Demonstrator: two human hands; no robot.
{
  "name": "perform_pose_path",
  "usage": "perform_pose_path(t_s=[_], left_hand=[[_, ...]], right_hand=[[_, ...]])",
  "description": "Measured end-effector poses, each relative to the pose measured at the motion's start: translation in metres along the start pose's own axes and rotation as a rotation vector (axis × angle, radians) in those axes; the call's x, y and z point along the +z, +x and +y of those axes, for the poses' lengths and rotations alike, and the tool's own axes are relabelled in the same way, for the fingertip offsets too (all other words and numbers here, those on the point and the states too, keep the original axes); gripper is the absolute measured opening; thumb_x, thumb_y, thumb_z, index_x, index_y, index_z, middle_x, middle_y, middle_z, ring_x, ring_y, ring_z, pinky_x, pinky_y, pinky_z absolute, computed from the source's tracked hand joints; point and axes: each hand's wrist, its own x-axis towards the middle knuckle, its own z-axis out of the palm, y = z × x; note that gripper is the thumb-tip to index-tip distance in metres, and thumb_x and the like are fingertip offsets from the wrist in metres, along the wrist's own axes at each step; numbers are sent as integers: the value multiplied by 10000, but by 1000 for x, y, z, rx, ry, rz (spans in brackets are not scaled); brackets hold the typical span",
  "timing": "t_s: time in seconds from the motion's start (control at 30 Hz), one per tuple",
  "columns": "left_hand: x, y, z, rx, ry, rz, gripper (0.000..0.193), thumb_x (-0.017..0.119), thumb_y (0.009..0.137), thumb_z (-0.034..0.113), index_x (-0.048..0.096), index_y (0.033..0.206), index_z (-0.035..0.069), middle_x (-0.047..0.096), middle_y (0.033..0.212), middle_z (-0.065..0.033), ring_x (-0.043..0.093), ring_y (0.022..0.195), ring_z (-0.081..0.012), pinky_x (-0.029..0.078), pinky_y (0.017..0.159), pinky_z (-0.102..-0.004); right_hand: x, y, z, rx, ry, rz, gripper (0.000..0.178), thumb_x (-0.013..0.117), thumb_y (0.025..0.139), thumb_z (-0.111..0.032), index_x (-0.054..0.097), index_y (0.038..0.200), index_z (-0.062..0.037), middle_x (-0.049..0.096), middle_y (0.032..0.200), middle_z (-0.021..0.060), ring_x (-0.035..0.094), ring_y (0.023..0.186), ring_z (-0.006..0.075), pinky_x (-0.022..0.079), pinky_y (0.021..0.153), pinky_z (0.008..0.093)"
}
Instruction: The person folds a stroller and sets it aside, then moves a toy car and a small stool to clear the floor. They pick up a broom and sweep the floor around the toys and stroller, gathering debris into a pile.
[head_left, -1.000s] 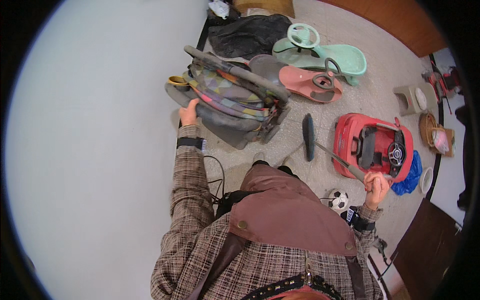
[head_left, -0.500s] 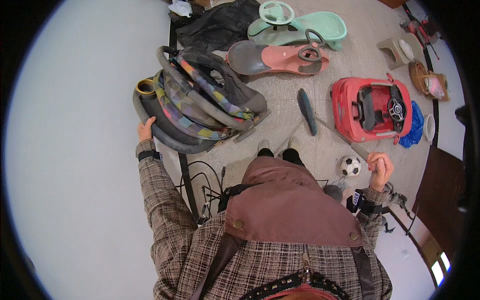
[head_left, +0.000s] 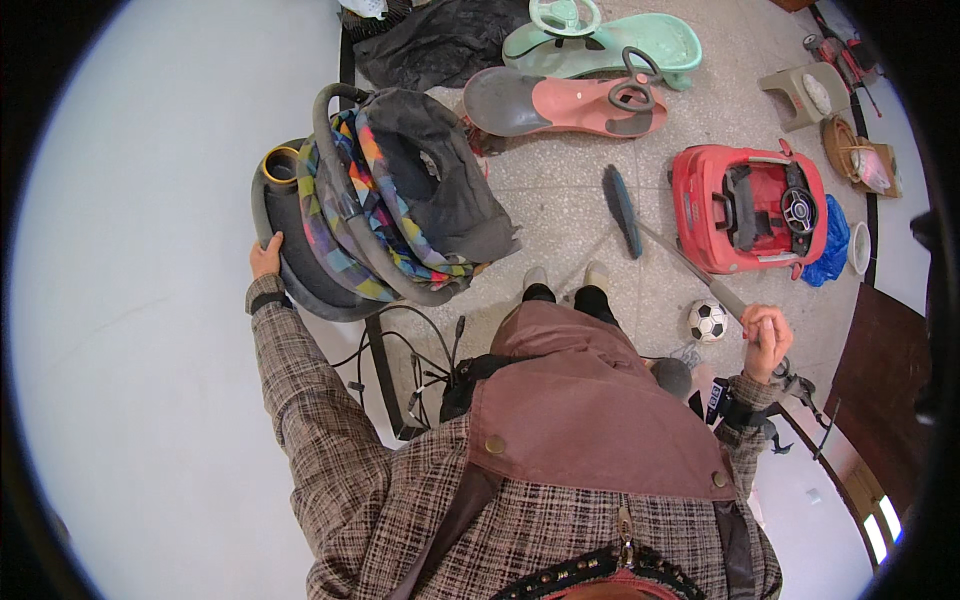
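Observation:
My left hand (head_left: 266, 258) is closed round the grey padded rim of a baby stroller (head_left: 440, 190) beside the white wall. The stroller has a grey bar, a dark seat and multicoloured patterned fabric, and a yellow-rimmed round holder (head_left: 281, 166) sits at its far left corner. My right hand (head_left: 767, 340) grips the grey handle of a broom (head_left: 727, 298), fingers wrapped round its end. The broom's dark blue-green head (head_left: 622, 212) points down toward the floor, left of a red toy car (head_left: 745, 215). Between my feet and the right hand lies a small football (head_left: 707, 321).
Two ride-on toys, one pink (head_left: 575, 105) and one mint green (head_left: 640, 45), stand beyond the stroller. Black cables (head_left: 440, 350) hang by the wall near my left side. A blue bag (head_left: 828, 245), a beige stool (head_left: 805, 95) and a basket (head_left: 842, 150) are at the right.
My left hand has moved left with the stroller, which has tipped and swung toward the wall, opening its dark seat to view. My right hand keeps its hold on the broom.

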Motion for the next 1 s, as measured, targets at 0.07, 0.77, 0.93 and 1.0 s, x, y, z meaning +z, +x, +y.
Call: perform_pose_path(t_s=[0.07, 0.77, 0.93, 1.0], left_hand=[[0, 0, 4, -18, -56, -27, 498, 703, 752, 401, 643, 981, -37, 665, 896, -159, 622, 829, -253, 471, 752, -370], [186, -214, 236, 442, -441, -241, 161, 577, 824, 69, 638, 967, 29, 630, 961, -83, 605, 904, -218, 472, 824, -339], [350, -373, 323, 7, -510, -1283, 269, 552, 912, 223, 587, 1083, 18, 636, 997, -76, 642, 907, -191, 503, 778, -319], [374, -430, 349, -129, -538, -1519, 360, 511, 938, 313, 544, 1158, 30, 621, 1063, -82, 631, 955, -192, 491, 811, -316]], right_hand=[[1, 2, 0, 4, -9, 8, 242, 458, 929, -164, 499, 769, 14, 401, 590, 15, 367, 571, 118, 301, 549, 263], [-38, 23, 4, -81, -18, -144, 229, 492, 873, -151, 524, 735, 29, 448, 581, 47, 397, 525, 123, 312, 500, 272], [-38, 37, -7, -186, 157, -117, 192, 467, 851, -86, 485, 685, 9, 437, 534, 46, 407, 476, 139, 327, 469, 285], [-39, 41, -16, -236, 215, -100, 206, 471, 852, -73, 449, 656, -14, 423, 496, 37, 400, 428, 146, 339, 448, 295]])
